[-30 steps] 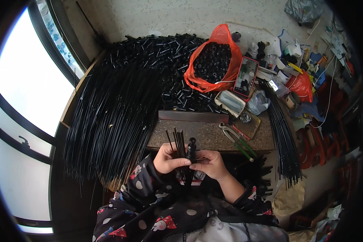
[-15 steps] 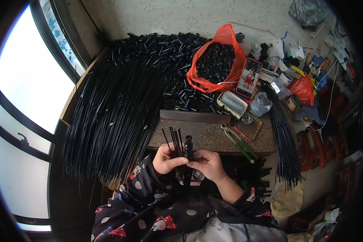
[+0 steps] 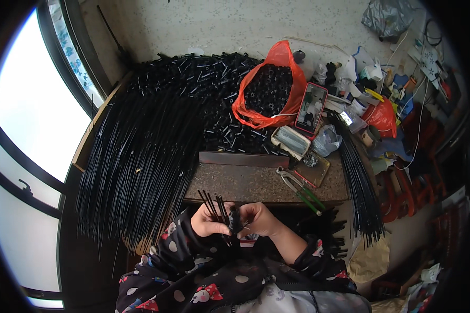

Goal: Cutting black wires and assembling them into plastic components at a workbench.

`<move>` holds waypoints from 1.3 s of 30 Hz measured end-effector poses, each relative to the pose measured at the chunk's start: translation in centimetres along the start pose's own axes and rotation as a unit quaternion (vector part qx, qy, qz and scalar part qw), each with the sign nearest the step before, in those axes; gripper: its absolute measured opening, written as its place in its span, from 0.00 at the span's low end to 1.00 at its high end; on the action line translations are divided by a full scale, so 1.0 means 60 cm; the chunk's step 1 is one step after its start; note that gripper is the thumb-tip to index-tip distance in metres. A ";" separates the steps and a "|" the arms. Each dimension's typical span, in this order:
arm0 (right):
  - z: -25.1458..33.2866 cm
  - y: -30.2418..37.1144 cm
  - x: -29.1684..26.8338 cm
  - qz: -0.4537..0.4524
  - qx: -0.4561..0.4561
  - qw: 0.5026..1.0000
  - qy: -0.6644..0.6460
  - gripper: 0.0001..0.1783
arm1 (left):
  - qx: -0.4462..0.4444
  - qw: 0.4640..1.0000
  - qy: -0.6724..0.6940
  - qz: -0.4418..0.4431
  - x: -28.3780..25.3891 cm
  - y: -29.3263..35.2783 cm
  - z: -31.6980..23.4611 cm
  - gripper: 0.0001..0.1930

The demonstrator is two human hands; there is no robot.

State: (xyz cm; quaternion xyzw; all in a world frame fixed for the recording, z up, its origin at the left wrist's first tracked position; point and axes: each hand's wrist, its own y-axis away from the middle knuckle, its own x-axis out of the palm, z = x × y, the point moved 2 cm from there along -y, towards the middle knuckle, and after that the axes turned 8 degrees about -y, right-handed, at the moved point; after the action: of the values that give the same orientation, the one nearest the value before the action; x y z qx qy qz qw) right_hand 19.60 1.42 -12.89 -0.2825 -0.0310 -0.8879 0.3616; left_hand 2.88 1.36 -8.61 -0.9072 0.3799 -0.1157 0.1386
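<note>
My left hand point(image 3: 209, 221) is closed round several thin black rods point(image 3: 214, 204), whose ends stick up past the fingers. Between its thumb and fingers stands a short black ribbed tube point(image 3: 235, 219), its open end tipped up toward me. On the tube's right side, my right hand point(image 3: 261, 219) has its thumb and fingertips pinched together, close against the tube. A tiny thin glint shows at those fingertips, too small to name. The lower parts of the rods disappear below the hands against my dark sleeves.
Long black rods point(image 3: 136, 167) cover the table's left side. Small black tubes point(image 3: 198, 78) lie heaped behind a wooden strip point(image 3: 245, 159). A red plastic bag point(image 3: 301, 78) of black parts, a phone point(image 3: 312, 107), a box of thin pins point(image 3: 291, 142), and green-handled pincers point(image 3: 300, 190) are to the right.
Both hands have come slightly lower and left in view. The tube's open end now tips more toward me, and my right fingers have shifted up beside it. The phone's picture differs.
</note>
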 end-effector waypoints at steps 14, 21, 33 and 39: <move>0.014 0.020 0.037 -0.274 -0.193 0.887 0.318 0.11 | -0.018 0.954 -0.222 -0.198 0.025 -0.002 0.053 0.16; -0.001 -0.007 0.026 -0.306 -0.143 0.939 0.062 0.22 | -0.040 0.959 -0.156 -0.233 0.026 -0.007 0.077 0.13; 0.157 -0.002 0.089 -0.159 -0.304 0.776 0.529 0.12 | 0.076 0.911 -0.311 -0.261 0.052 -0.045 -0.016 0.08; 0.146 0.042 0.099 -0.184 -0.192 0.895 0.358 0.03 | 0.137 0.853 -0.443 -0.238 0.079 -0.059 -0.052 0.13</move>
State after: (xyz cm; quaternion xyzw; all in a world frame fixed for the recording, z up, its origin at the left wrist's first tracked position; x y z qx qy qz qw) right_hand 21.98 -1.89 -2.81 0.0016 0.2208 -0.9682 0.1173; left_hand 7.44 -0.18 -3.98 -0.8968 0.0313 0.2187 0.3832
